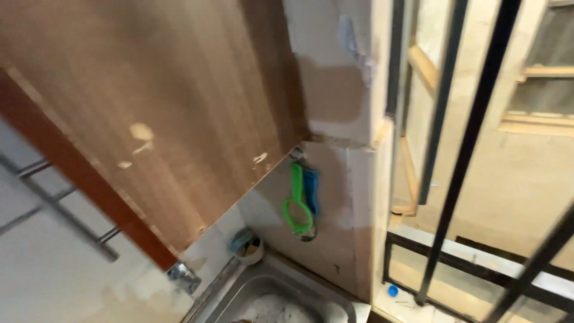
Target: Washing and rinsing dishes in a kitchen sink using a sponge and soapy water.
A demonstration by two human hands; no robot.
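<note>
Sink (281, 299): steel, at bottom centre of view, basin partly in frame, whitish residue on its floor. Hands: out of view, so finger state and grip not determinable.

Tap (184, 277): chrome, just left of sink, at lower end of brown panel edge.

Tape roll (251, 246): pale, lying at back left corner of sink rim, against wall; bluish item touching it on left, too blurred to identify.

Blue cap (393, 291): small, round, on light ledge right of sink, beside foot of black bar.

Green loop (297, 209): bright green, ring at lower end, hanging on wall above sink, below corner of wood panel. Blue tool (311, 190): hanging just right of loop, touching or overlapping it.

Wood panel (155, 107): large, brown, tilted across upper left, with pale chips on face and reddish strip along lower left edge.

Wall (335, 78): pale plaster with patches of filler, forming corner right of panel.

Black bars (472, 137): metal, right side, running diagonally; beyond them, tan wall and framed opening, well apart from sink.
</note>
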